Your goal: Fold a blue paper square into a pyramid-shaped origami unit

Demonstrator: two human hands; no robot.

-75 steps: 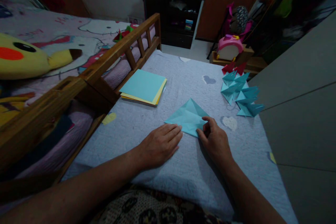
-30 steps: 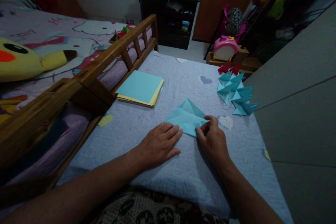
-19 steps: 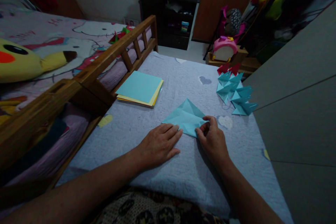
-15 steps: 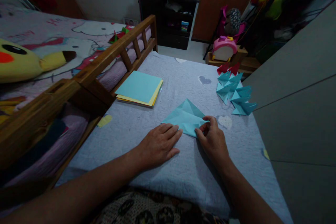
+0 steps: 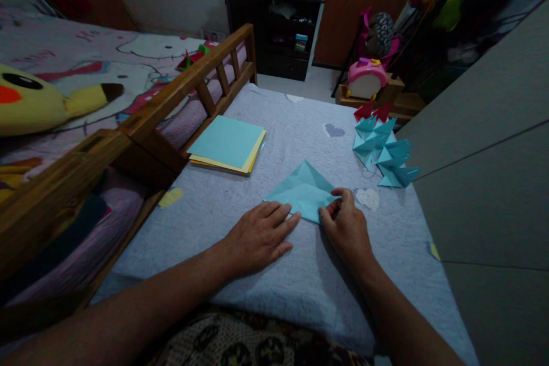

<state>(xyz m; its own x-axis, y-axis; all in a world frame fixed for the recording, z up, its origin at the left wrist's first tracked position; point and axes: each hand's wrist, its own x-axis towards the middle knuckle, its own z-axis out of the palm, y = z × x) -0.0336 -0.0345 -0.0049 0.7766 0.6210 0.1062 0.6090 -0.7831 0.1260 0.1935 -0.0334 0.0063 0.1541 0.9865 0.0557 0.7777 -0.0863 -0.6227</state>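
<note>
Check alignment of folded turquoise origami paper [image 5: 305, 186] between left hand [image 5: 259, 234], with flat fingers, and right hand [image 5: 348, 223], with fingers clamped on corner, before creasing.

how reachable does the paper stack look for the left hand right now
Probably yes: only cloth shows between the left hand and the paper stack, though its fingers touch the folded blue sheet.

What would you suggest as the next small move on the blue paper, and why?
Perhaps the right hand should press along the right side of the blue paper, since it touches the paper there and the left hand rests on the near edge, seemingly steadying it.
</note>
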